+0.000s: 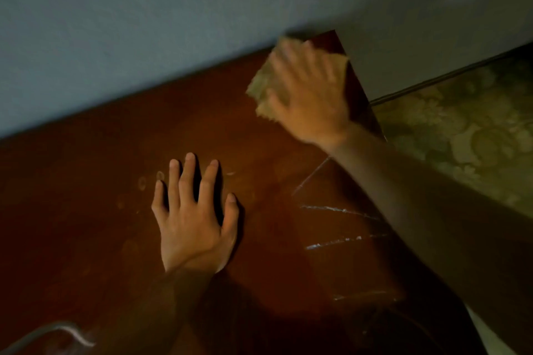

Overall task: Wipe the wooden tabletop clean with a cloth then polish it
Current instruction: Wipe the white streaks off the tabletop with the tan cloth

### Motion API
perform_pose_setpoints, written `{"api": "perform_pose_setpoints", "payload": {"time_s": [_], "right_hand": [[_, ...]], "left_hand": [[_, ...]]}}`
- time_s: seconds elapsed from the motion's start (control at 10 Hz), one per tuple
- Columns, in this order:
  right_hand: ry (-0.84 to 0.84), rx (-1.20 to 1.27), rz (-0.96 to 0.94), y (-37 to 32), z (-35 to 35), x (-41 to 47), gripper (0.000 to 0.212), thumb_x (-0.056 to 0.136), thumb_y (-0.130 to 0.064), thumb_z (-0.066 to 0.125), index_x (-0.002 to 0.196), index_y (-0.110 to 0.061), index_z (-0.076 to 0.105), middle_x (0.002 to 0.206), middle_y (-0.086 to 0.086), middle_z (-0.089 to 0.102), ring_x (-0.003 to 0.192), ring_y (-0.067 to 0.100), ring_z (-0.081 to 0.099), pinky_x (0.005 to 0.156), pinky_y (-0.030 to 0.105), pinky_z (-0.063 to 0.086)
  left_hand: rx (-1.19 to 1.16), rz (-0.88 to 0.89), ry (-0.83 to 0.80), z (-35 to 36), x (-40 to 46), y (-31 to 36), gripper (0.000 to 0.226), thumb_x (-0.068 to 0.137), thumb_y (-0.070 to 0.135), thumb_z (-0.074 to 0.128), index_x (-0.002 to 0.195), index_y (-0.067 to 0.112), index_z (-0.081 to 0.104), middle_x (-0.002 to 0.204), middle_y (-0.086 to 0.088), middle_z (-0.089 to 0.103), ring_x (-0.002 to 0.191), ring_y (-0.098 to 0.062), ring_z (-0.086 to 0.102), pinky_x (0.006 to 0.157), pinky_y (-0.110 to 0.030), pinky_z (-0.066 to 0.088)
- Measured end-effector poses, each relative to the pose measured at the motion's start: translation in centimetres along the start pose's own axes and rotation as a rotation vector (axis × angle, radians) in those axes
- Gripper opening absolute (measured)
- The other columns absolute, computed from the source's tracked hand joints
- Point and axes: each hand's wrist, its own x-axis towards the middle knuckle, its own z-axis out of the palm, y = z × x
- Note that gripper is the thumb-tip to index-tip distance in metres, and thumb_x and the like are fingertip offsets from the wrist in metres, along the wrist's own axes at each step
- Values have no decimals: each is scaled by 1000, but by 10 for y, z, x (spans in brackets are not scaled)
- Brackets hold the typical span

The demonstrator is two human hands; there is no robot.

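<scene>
The right hand presses a tan, frayed cloth with spread fingers onto the dark reddish-brown wooden tabletop, while the left hand rests flat, fingers splayed.

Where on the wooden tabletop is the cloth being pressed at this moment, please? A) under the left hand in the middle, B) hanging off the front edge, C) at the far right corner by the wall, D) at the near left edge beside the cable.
C: the right hand lies flat on the cloth at the far right corner of the tabletop, next to the wall, while the left hand rests bare on the wood.
</scene>
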Motion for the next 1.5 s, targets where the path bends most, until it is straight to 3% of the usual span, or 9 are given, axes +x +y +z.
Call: {"api": "perform_pose_setpoints", "payload": {"time_s": [0.1,0.2,0.3,0.4,0.6,0.8,0.9,1.2,1.5], "right_hand": [[45,130,213,56,-9,5,64,109,-49,27,161,-13,24,168,16,23,152,34,29,119,45,32],[-13,316,409,68,-8,4,54,109,-42,32,149,-9,45,154,22,44,143,44,38,115,52,33],[-7,425,455,52,-7,6,60,109,-45,30,159,-13,27,164,11,33,149,34,33,112,42,35],[-1,199,347,32,-9,2,67,108,-49,18,164,-16,5,172,7,4,158,32,6,127,53,16],[-32,75,21,-58,10,-28,67,107,-50,20,164,-19,5,172,4,-1,158,28,-6,127,52,-1],[53,-60,57,20,2,-23,69,105,-60,21,160,-19,27,167,6,26,152,26,26,116,48,26],[36,-28,194,46,-2,-37,70,107,-56,18,162,-13,21,170,11,17,153,32,25,121,49,24],[-156,-1,-58,-111,28,-112,65,105,-47,6,155,-12,-17,169,10,-20,156,27,-21,125,49,-14],[38,4,89,6,6,-104,69,102,-56,41,152,-9,41,161,14,37,152,31,28,119,44,18]], "left_hand": [[-3,6,10,0,-1,0,64,98,55,28,152,23,38,164,-9,23,155,-24,6,123,-48,3],[-3,8,10,0,-1,-1,64,98,56,27,152,23,37,164,-10,23,155,-25,6,123,-49,3],[4,12,11,0,-1,-2,64,99,56,26,152,23,37,164,-10,23,155,-25,6,123,-48,2],[5,9,16,0,-1,0,64,99,55,27,152,23,38,164,-10,23,155,-25,6,123,-48,3],[12,2,32,-3,-3,2,64,98,54,28,152,22,39,164,-10,25,154,-26,10,123,-51,8],[3,11,31,-2,-3,1,63,99,54,28,152,21,39,164,-11,25,154,-27,10,123,-50,6],[-10,18,42,-2,-3,1,63,99,54,28,152,21,39,163,-11,25,154,-27,10,123,-50,5],[27,39,80,5,-4,-2,56,101,43,26,150,19,40,162,-13,27,153,-31,15,121,-55,13],[-2,54,86,8,-2,-7,57,101,46,29,152,23,34,163,-11,24,154,-28,10,122,-52,6]]}}
